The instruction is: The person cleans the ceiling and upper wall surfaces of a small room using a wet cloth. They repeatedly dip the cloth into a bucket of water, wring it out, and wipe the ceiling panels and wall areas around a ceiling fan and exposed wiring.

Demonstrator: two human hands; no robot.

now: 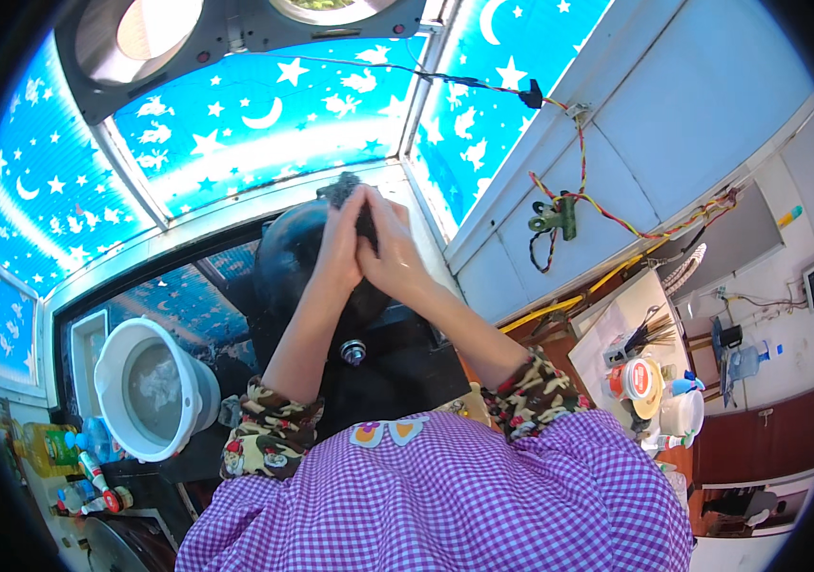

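Observation:
Over a dark round pan (289,247) on a black cooktop (378,365), my two hands are pressed together, fingertips pointing to the window. My left hand (341,239) and my right hand (393,247) close around a dark, fibrous scouring pad (343,187), which shows beyond the fingertips and between the palms. The pan is partly hidden behind my hands and forearms. Nearer to me is a metallic stove knob (353,352).
At left stand a white bucket (196,386) with cloudy water and a pale cloth (160,386), and bottles of oil (46,447). A range hood (235,43) hangs ahead. Wires with a green clip (556,217) hang on the right wall, near a cluttered side table (596,350).

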